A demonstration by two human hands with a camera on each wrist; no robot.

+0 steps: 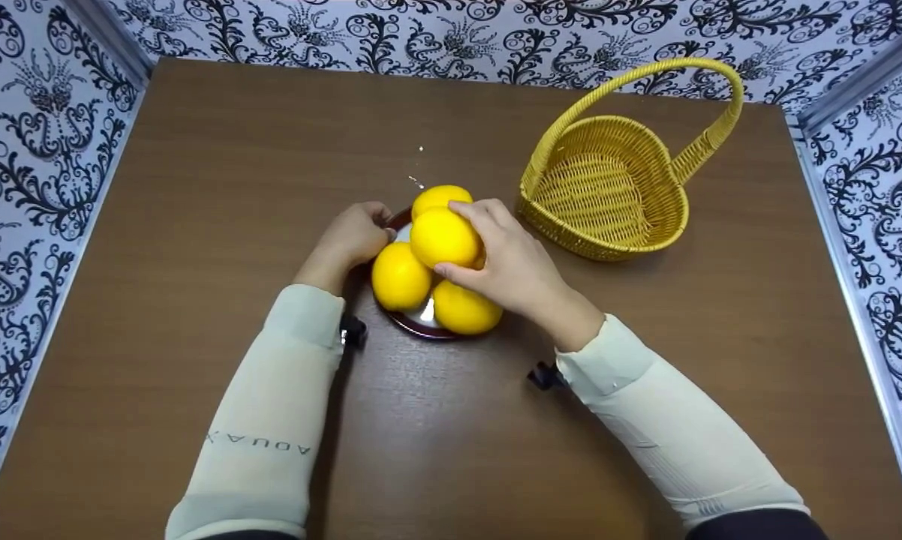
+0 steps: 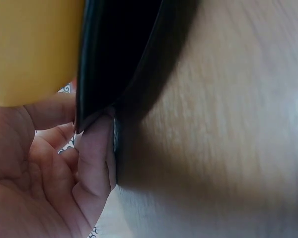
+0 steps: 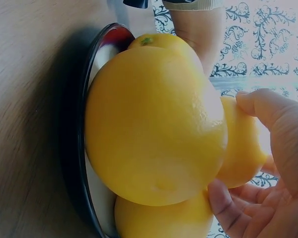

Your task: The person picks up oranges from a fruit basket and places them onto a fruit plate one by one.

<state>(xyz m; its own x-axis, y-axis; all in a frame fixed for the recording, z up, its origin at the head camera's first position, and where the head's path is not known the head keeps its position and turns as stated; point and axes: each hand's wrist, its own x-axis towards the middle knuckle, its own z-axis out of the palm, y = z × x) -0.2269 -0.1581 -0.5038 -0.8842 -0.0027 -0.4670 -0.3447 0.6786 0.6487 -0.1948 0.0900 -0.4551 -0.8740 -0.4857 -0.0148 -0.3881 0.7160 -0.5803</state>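
A dark-rimmed plate (image 1: 428, 335) with a pale inside holds several oranges. My left hand (image 1: 352, 235) pinches its left rim; in the left wrist view, fingers (image 2: 97, 153) reach under the dark plate edge (image 2: 134, 44). My right hand (image 1: 517, 259) grips the topmost orange (image 1: 443, 237), thumb at the front and fingers over the far side. Below it lie a left orange (image 1: 401, 277), a front orange (image 1: 466, 309) and a back orange (image 1: 440, 196). The right wrist view has the held orange (image 3: 241, 144) behind a nearer orange (image 3: 154, 124). My right palm hides part of the pile.
A yellow wicker basket (image 1: 601, 187) with a tall arched handle stands right of the plate, nothing inside it. Small white specks (image 1: 416, 182) lie on the brown table (image 1: 271, 150) behind the plate. Patterned walls (image 1: 458, 37) border the table.
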